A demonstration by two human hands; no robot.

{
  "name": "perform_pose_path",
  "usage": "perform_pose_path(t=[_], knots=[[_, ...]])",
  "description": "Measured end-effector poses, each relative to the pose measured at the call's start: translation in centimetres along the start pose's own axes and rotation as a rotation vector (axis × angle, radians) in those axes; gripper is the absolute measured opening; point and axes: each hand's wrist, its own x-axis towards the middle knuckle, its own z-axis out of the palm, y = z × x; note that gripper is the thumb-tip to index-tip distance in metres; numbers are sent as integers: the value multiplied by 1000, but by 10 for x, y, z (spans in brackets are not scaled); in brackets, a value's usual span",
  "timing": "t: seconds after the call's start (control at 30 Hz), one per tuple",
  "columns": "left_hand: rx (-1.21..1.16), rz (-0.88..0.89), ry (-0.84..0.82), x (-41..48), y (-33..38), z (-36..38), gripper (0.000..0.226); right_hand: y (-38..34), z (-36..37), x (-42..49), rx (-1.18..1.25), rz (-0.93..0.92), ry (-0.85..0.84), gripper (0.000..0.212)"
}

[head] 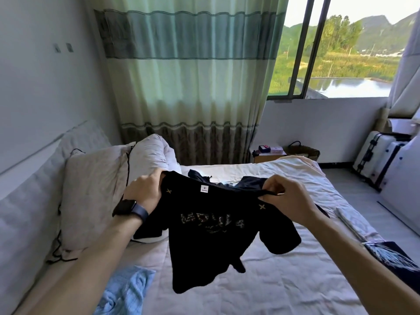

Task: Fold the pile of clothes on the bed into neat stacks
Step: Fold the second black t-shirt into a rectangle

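A black T-shirt (211, 242) with a pale print and a white neck label hangs in the air above the bed (284, 292). My left hand (144, 189) grips its left shoulder, and my right hand (286, 198) pinches its right shoulder. Behind the shirt lies a small heap of dark clothes (204, 176) on the sheet, partly hidden. A light blue garment (123, 292) lies crumpled at the near left of the bed. A dark item with a pale feather-like print (391, 258) sits at the bed's right edge.
Two pillows (95, 189) lean against the padded headboard on the left. A striped curtain (188, 83) hangs behind the bed. A bedside table (268, 155), a woven basket (304, 151) and white suitcases (381, 155) stand at the right by the window.
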Motion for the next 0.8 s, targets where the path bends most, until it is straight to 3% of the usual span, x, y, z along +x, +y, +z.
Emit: perform_pose_path(t=[0.13, 0.27, 0.37, 0.47, 0.6, 0.7, 0.77, 0.8], knots=[[-184, -102, -178, -12, -4, 13, 26, 10, 6, -8, -171, 44, -58, 23], [57, 39, -265, -36, -21, 20, 26, 25, 12, -28, -233, 166, -212, 24], [172, 109, -280, -50, -34, 27, 46, 33, 19, -45, -316, 291, -260, 15], [206, 116, -425, -67, -45, 40, 53, 37, 32, -65, -321, 366, -207, 19], [-180, -2, -610, -99, -52, 53, 42, 34, 44, -100, -317, 273, -70, 8], [-210, 6, -747, -118, -51, 53, 28, 38, 39, -122, -258, 271, -66, 7], [-193, 56, -719, -126, -49, 48, 18, 42, 32, -135, -189, 300, -49, 14], [-231, 57, -609, -128, -47, 45, 16, 43, 29, -139, -166, 296, -9, 16]])
